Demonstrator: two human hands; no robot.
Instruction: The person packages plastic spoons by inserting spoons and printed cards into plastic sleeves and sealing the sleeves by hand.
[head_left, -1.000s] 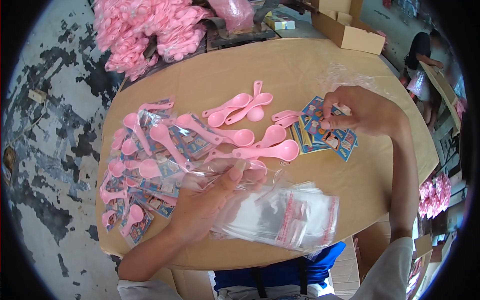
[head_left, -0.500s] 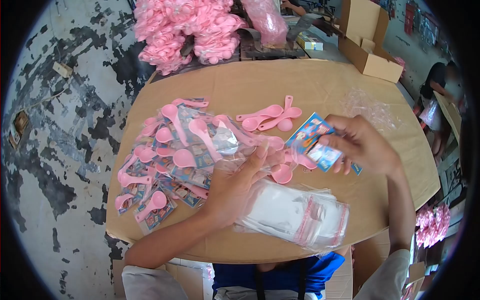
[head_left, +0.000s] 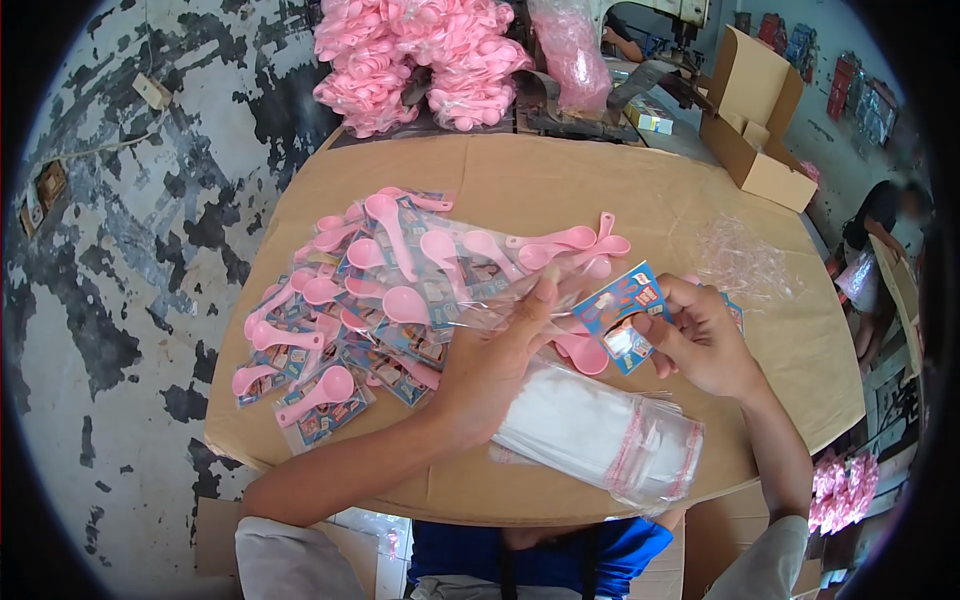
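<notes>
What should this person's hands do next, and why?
Probably slide the blue card into the clear bag: the right hand pinches the card beside the bag, the left hand holds that bag, and clear packs nearby hold similar cards with pink spoons.

Clearly a packing workshop, going by heaped pink spoons point(head_left: 465, 50) in clear wrap, a desk point(head_left: 480, 165) bearing small plastic bags point(head_left: 575, 420), an open carton point(head_left: 785, 185), paint-worn floor point(head_left: 100, 270) and, cropped, perhaps a sewing machine point(head_left: 688, 30).
</notes>
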